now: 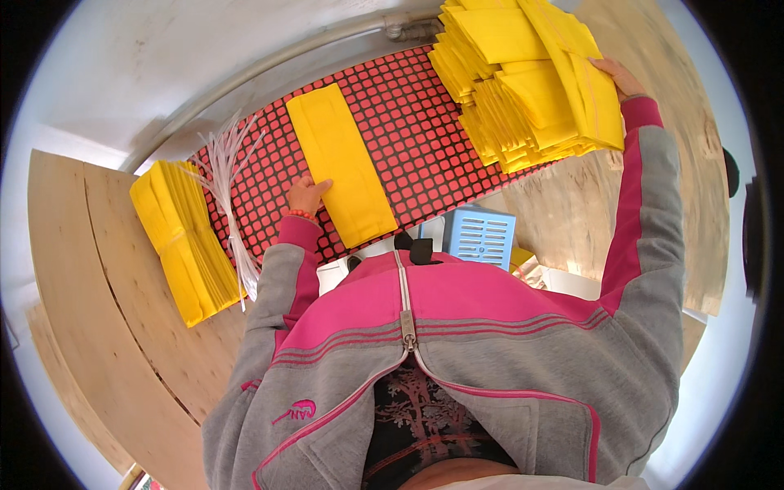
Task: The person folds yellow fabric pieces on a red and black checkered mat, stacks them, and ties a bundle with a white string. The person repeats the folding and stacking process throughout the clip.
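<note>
A flat, folded yellow bag or cloth (343, 163) lies lengthwise on the red-and-black patterned mat. My left hand (307, 197), with a red bead bracelet at its wrist, pinches its left edge, thumb on top. Far to the right rises a big heap of similar folded yellow pieces (523, 98). At its right side my right hand (618, 77) grips the edge of the outermost long yellow piece (578, 73); part of these fingers is hidden behind it.
At left stands a yellow bundle (181, 241), tied round its middle, beside a bunch of thin white strips (229, 200). Wooden boards (106, 269) flank the mat (416, 139). A pipe (269, 69) runs behind it. Below the front edge sits a blue slotted plastic stool or crate (482, 235).
</note>
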A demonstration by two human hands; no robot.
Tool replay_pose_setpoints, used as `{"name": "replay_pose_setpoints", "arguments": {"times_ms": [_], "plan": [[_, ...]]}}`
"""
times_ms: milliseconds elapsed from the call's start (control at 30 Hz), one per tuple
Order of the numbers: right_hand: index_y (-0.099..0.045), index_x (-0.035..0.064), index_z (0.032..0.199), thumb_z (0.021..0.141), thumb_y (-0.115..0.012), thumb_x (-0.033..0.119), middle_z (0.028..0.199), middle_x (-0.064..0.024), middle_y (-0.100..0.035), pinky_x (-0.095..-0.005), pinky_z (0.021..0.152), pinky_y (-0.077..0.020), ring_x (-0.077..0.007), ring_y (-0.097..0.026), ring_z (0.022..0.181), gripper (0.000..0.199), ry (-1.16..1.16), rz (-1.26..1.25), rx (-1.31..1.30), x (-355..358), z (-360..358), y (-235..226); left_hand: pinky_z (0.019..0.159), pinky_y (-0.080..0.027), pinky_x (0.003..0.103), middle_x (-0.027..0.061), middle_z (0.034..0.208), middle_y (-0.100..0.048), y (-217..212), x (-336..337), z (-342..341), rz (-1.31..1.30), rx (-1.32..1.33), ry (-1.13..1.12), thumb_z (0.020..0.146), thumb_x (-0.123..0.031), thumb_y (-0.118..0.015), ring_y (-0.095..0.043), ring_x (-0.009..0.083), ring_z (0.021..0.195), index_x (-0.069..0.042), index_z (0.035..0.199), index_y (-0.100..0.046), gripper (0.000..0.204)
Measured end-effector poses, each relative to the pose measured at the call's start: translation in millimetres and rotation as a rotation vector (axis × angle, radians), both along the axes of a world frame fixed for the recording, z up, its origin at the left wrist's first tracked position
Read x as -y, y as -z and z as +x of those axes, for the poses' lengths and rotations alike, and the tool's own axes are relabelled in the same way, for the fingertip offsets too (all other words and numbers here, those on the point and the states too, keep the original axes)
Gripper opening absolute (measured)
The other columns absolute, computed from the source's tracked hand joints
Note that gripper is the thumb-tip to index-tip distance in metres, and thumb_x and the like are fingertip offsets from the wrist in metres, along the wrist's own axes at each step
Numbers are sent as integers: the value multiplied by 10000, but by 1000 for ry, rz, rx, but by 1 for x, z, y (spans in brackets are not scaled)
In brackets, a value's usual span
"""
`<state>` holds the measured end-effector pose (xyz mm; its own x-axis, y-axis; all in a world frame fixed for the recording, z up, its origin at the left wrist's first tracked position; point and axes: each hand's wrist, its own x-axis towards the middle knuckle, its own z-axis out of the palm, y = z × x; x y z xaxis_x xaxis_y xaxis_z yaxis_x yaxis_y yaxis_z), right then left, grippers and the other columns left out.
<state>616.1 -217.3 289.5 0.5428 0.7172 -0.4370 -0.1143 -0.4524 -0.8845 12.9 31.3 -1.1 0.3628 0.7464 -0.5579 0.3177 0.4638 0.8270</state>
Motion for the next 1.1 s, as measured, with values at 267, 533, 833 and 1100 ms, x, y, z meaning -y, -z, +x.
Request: {"name": "replay_pose_setpoints", "arguments": {"times_ms": [267, 533, 833, 1100], "plan": [[-535, 35, 1243, 902, -634, 166, 1146, -51, -636, -284, 873, -510, -131, -628, 1006, 379, 53, 405, 64, -19, -156, -15, 650, -523, 292, 29, 909, -653, -14, 1, -1, -147, 5, -35, 896, -303, -637, -628, 151, 745, -35, 1044, -623, 306], [-483, 10, 1305, 901, -635, 126, 1216, -71, -610, -305, 906, -505, -143, -615, 1049, 446, -255, 378, -275, -93, -317, 74, 613, -519, 312, 42, 845, -665, -14, -12, 7, -207, -16, -76, 925, -305, -591, -623, 149, 662, -36, 1049, -635, 300], [-504, -3, 1273, 900, -620, 97, 1150, -106, -629, -325, 865, -522, -187, -630, 1014, 403, -239, 327, -535, -148, -388, 195, 657, -509, 318, 113, 870, -719, 15, -16, 5, 211, -281, 200, 815, -320, -691, -675, 199, 739, -3, 976, -711, 356], [-492, -9, 1282, 910, -599, 79, 1168, -107, -623, -327, 871, -515, -190, -627, 1017, 397, -227, 316, -469, -164, -398, 222, 602, -503, 349, 105, 707, -684, 28, -19, -1, 354, -319, 223, 785, -373, -696, -653, 223, 624, -17, 869, -689, 365]]}}
